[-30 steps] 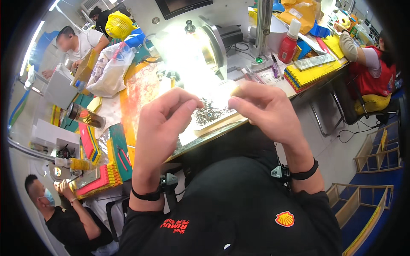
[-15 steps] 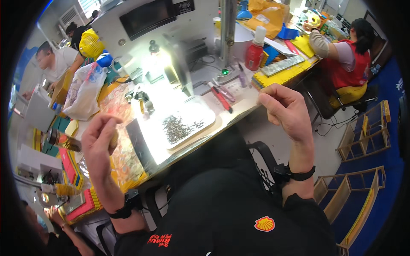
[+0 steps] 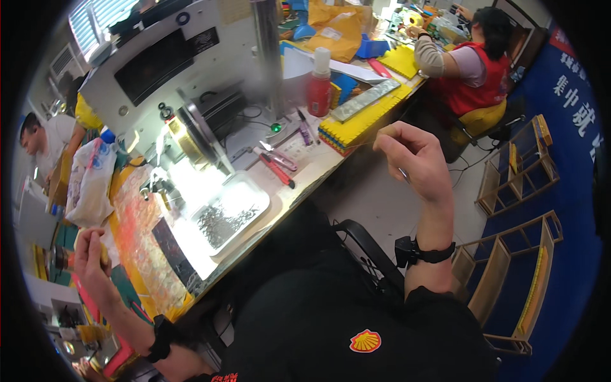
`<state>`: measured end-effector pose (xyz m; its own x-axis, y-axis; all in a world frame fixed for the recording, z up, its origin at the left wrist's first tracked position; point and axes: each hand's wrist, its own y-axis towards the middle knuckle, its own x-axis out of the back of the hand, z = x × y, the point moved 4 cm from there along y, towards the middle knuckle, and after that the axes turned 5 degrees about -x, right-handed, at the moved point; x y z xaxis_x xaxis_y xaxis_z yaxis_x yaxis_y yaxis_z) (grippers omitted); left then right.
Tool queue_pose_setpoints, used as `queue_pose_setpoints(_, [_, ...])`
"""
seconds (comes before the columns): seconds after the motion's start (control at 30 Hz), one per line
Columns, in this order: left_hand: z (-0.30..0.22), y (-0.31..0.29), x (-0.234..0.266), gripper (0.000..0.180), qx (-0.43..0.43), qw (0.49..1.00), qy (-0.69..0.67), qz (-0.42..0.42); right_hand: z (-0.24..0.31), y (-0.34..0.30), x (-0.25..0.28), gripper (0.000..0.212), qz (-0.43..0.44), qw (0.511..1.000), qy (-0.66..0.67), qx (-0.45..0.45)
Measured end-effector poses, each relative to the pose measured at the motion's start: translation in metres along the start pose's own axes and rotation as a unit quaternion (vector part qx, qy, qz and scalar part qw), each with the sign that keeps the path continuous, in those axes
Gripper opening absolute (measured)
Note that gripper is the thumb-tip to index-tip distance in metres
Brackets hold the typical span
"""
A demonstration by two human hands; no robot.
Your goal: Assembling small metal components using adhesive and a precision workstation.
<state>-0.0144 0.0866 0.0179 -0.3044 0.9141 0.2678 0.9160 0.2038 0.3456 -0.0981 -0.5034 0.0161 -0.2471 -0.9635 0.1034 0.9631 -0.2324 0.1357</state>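
Observation:
My right hand (image 3: pixel 417 159) is raised off the table's front edge, thumb and fingers pinched together. A fine thread-like strand (image 3: pixel 361 146) runs leftward from its fingertips; a small shiny bit shows in the palm. Far to the left, my left hand (image 3: pixel 94 261) is also closed in a pinch. Something small and yellowish shows by its fingers, too unclear to name. Between the hands, a white plastic tray (image 3: pixel 259 207) rests on the table with many small dark metallic pieces (image 3: pixel 219 219) in it.
Behind the tray stand a lit lamp and a gold-coloured reel (image 3: pixel 184 141). A red cutter knife (image 3: pixel 275 168), a red bottle (image 3: pixel 319 89) and stacked yellow foam sheets (image 3: pixel 363 121) lie to the right. Wooden racks (image 3: pixel 509 274) stand on the floor. A co-worker in red (image 3: pixel 474 70) sits far right.
My hands have moved further apart, the left one outward to the left. The view has turned right, so the tray and table sit further left. The strand at my right hand now shows.

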Motion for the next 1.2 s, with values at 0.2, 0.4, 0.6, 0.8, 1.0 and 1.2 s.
queue_pose_setpoints(0.2, [0.028,0.017,0.033,0.012,0.011,0.997,0.009,-0.072,-0.003,-0.006,0.032,0.022,-0.045,0.999,0.0,-0.007])
queue_pose_setpoints(0.4, [0.047,0.032,0.054,0.014,0.018,0.997,0.01,-0.07,-0.008,-0.012,0.06,0.021,-0.086,0.996,0.0,0.004])
queue_pose_setpoints(0.6, [0.048,0.036,0.063,0.017,0.011,0.992,0.054,-0.112,-0.015,-0.014,0.078,0.021,-0.104,0.994,0.017,0.014])
queue_pose_setpoints(0.8, [0.065,0.045,0.084,0.016,0.032,0.987,0.035,-0.155,-0.027,-0.018,0.101,0.023,-0.134,0.99,0.038,0.02])
queue_pose_setpoints(1.0, [0.066,0.051,0.091,0.016,0.028,0.982,0.041,-0.182,-0.045,-0.021,0.126,0.023,-0.158,0.985,0.067,0.011])
queue_pose_setpoints(1.2, [0.082,0.061,0.112,0.018,0.029,0.98,0.027,-0.193,-0.067,-0.025,0.154,0.02,-0.17,0.98,0.1,-0.002])
